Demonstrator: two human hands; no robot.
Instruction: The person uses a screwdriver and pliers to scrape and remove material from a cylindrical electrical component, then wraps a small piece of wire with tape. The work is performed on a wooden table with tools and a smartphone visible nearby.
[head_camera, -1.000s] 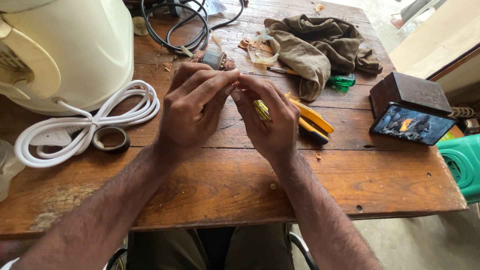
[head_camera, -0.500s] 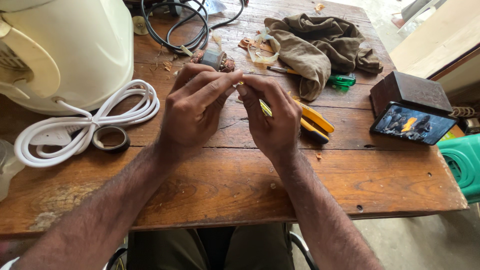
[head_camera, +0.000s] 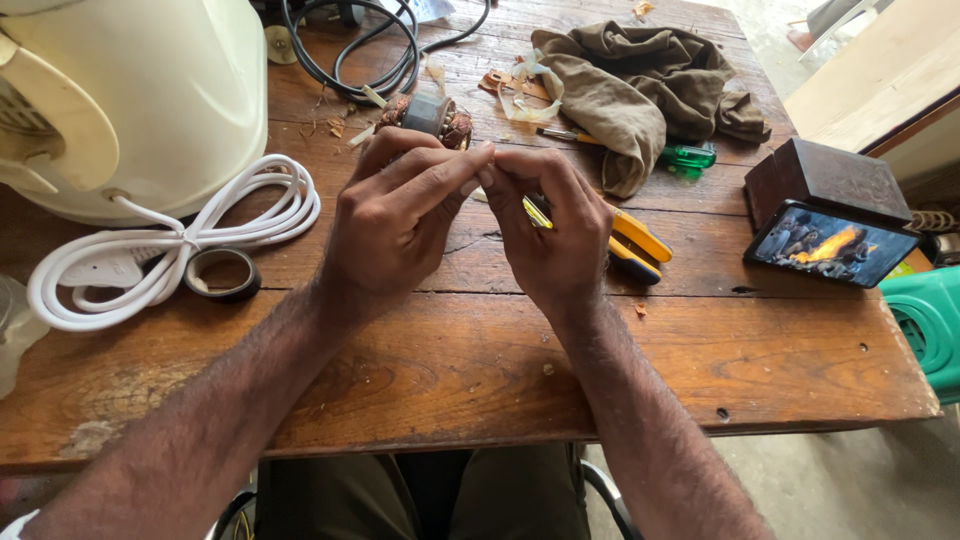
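Both hands pinching a small yellow-green piece just in front of the motor armature.

Left hand (head_camera: 395, 225) & right hand (head_camera: 550, 235) fingertips meet on the yellow-green piece (head_camera: 536, 212), nr the motor armature (head_camera: 428, 115); pliers (head_camera: 635, 245) to its right. Best w/ wrists braced on the wooden table (head_camera: 470, 370), grip light.

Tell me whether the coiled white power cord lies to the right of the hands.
No, the coiled white power cord lies left of the left hand.

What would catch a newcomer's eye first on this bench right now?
The left hand and right hand meet fingertip to fingertip at the centre of the wooden table, the right also gripping a slim yellow tool. A big cream appliance fills the far left, its coiled white cord beside it.
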